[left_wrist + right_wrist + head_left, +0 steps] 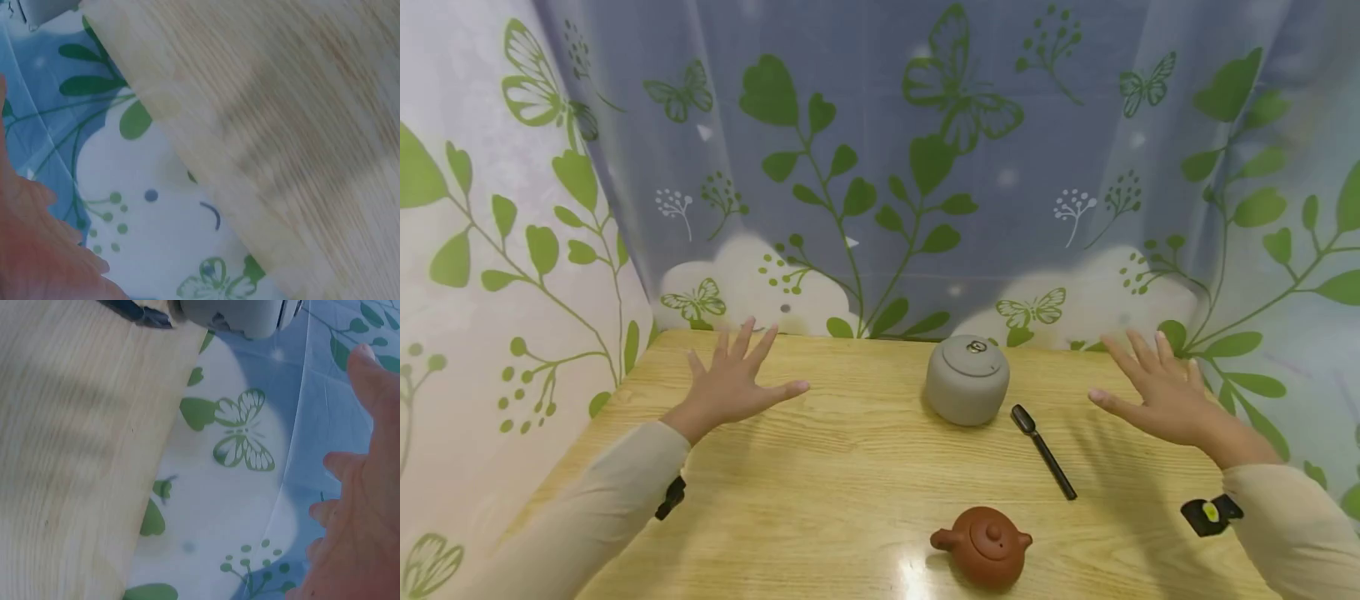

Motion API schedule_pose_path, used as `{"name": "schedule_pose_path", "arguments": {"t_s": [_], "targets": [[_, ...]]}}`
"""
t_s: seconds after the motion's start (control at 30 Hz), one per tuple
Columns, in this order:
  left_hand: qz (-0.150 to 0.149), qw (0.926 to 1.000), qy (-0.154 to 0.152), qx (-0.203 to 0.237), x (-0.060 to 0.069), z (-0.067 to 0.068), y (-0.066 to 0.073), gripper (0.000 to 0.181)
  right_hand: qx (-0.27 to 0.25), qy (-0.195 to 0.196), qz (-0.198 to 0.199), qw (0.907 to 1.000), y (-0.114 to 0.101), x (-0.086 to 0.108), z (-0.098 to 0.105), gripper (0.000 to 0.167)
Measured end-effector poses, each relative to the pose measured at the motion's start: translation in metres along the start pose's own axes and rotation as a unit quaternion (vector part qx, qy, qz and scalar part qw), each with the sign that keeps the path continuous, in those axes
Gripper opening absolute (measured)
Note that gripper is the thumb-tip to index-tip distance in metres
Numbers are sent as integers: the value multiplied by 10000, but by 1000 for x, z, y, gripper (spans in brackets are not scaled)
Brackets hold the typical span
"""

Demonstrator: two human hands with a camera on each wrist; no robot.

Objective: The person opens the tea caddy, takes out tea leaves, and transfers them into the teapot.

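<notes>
Both hands hover above the table with fingers spread, holding nothing. In the head view the left hand [730,385] is left of a lidded grey jar [967,380]; the right hand [1172,404] is right of the jar and of a black scoop [1045,454]. A red-brown teapot [988,547] stands nearer the front, its lid on. The left wrist view shows part of the left hand [44,244] at the lower left. At the right edge of the right wrist view is the right hand [362,494], with the grey jar [234,315] and the scoop [140,312] at the top.
The wooden table [820,475] has a light grain. Behind it hangs a blue and white curtain [880,192] with green leaves and butterflies, and similar patterned cloth [482,200] rises along the left and right sides. Dark devices are strapped at both wrists.
</notes>
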State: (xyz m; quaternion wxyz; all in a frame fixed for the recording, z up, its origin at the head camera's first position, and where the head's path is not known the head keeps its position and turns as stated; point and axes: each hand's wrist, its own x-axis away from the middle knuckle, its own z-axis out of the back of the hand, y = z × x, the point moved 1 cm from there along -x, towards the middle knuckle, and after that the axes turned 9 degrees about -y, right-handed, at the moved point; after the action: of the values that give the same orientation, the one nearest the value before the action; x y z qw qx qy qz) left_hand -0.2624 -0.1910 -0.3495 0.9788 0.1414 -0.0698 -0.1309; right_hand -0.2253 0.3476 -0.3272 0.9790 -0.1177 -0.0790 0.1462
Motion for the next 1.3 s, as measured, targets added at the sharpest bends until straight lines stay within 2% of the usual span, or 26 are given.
{"name": "schedule_pose_path", "arguments": {"t_s": [0.27,0.6,0.83,1.03,1.2,1.3], "targets": [[-619,9972,-100,411,-4,-35,28,100,-78,139,403,9991,-15,1,-26,86],[-1272,9864,-530,894,3,-71,67,100,-999,-15,975,9902,-44,12,-64,78],[-1647,9712,-884,1481,7,-94,87,100,-1423,-162,1334,9806,-63,20,-88,73],[-1949,9504,-1282,2059,13,-108,103,97,-1655,-65,1900,9677,-78,28,-108,67],[-2128,9359,-1548,2342,21,-119,115,90,-2005,51,2407,9497,-88,31,-121,52],[-2312,9307,-1552,2371,26,-126,121,85,-2198,111,2723,9367,-92,31,-126,43]]}}
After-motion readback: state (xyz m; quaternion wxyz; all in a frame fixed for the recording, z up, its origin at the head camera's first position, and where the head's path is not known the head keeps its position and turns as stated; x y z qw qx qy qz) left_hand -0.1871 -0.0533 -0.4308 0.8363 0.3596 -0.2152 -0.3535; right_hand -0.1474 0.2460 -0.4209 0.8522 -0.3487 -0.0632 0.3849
